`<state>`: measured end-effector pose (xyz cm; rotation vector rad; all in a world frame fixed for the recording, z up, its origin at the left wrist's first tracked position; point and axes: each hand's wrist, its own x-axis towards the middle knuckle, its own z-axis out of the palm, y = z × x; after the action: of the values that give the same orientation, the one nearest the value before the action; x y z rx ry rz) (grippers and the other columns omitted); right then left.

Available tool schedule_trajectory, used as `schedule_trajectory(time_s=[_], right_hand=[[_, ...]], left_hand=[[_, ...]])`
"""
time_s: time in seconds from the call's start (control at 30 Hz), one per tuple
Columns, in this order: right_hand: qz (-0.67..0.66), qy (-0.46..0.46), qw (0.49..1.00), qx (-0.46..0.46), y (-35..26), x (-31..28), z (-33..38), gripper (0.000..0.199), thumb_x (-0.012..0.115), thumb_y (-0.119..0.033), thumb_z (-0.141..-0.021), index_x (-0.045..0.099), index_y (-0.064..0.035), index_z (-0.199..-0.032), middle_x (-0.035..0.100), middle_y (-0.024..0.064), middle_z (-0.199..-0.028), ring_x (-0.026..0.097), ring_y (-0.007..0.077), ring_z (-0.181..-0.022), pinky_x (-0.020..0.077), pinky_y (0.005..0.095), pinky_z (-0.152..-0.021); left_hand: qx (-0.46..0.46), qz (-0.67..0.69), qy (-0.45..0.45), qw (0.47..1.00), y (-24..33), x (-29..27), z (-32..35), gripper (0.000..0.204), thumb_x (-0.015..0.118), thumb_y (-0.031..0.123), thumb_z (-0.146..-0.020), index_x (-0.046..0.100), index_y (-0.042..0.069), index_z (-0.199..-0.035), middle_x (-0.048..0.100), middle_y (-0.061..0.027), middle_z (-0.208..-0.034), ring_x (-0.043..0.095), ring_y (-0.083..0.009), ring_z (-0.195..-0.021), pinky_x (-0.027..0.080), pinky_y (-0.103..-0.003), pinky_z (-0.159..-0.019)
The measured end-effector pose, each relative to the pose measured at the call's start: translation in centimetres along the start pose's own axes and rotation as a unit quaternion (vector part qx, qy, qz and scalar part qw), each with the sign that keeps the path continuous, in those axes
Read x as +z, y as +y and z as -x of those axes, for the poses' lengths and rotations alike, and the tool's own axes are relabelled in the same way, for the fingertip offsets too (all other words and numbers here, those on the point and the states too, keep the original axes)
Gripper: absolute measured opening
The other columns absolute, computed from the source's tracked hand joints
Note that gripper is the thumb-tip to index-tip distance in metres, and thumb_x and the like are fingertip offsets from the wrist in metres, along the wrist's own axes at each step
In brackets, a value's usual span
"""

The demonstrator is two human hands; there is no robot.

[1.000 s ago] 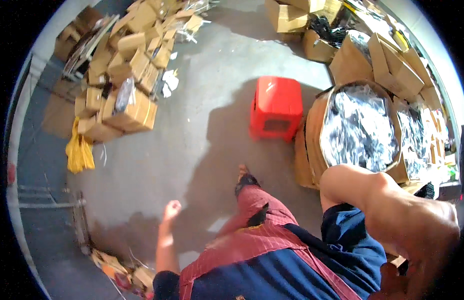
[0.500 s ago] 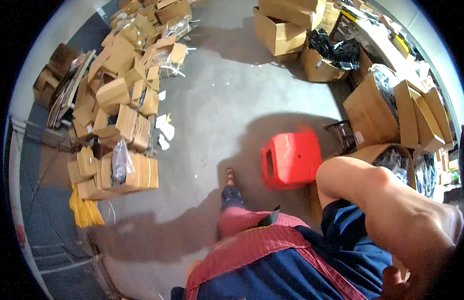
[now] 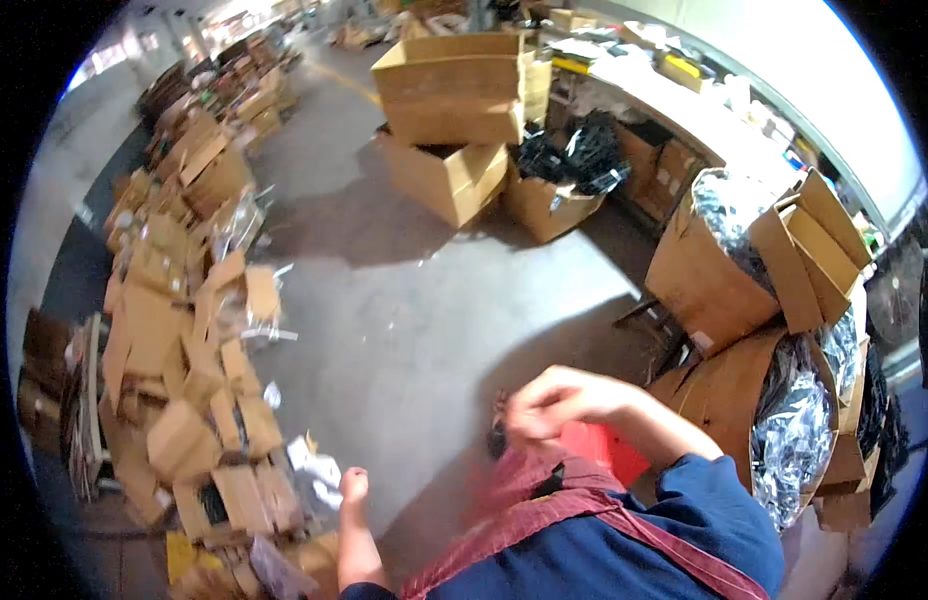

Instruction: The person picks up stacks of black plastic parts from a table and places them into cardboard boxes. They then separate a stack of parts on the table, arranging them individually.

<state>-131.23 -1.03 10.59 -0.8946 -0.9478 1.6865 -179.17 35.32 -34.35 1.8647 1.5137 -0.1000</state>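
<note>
My right hand is in front of my body, its fingers curled in and slightly blurred, with nothing seen in it. Below it a red plastic stool shows in part, the rest hidden by my hand, forearm and apron. My left hand hangs at my left side, closed in a loose fist, with nothing visible in it. White paper scraps lie on the floor close to that hand. I wear a dark red striped apron over a navy shirt.
Open and flattened cardboard boxes pile along the left. Two stacked cartons stand ahead, beside a box of black items. On the right are a large carton, clear-bagged dark goods and a long cluttered table.
My view has lifted and turned, showing more of the room ahead. My right arm has swung down in front of my body. My left hand has come into view; the stool is now mostly covered.
</note>
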Motion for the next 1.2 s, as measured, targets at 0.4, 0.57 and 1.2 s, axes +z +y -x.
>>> schedule_trajectory(time_s=[0.4,0.57,1.2], right_hand=[[0.301,0.192,0.908,0.220,15.5,-33.5,-2.7,0.065,0.060,-0.060,-0.089,0.062,-0.0101,-0.130,0.065,0.0176,-0.126,0.060,0.0331,-0.118,0.0457,0.0416,-0.101],[0.369,0.276,0.811,0.361,12.6,-41.1,-5.8,0.057,0.057,-0.059,-0.091,0.069,-0.0080,-0.113,0.071,0.0186,-0.107,0.067,0.0380,-0.102,0.0523,0.0470,-0.087],[0.312,0.494,0.732,0.352,1.3,-64.1,-5.9,0.035,0.060,-0.031,-0.086,0.068,-0.0067,-0.110,0.072,0.0198,-0.098,0.069,0.0385,-0.092,0.0546,0.0468,-0.080]], left_hand=[[0.152,0.042,-0.502,0.850,45.4,12.3,-8.8,0.038,0.065,0.035,-0.093,0.067,0.007,-0.120,0.068,-0.0143,-0.118,0.064,-0.0266,-0.107,0.051,-0.039,-0.093],[0.216,-0.098,-0.430,0.871,55.9,15.9,-16.5,0.052,0.061,0.042,-0.099,0.055,0.007,-0.138,0.067,-0.0055,-0.117,0.061,-0.0154,-0.105,0.049,-0.031,-0.092],[0.246,-0.464,-0.424,0.738,79.1,20.0,-45.2,0.038,0.066,0.030,-0.083,0.073,0.000,-0.106,0.072,-0.0215,-0.106,0.070,-0.0334,-0.102,0.055,-0.045,-0.084]])
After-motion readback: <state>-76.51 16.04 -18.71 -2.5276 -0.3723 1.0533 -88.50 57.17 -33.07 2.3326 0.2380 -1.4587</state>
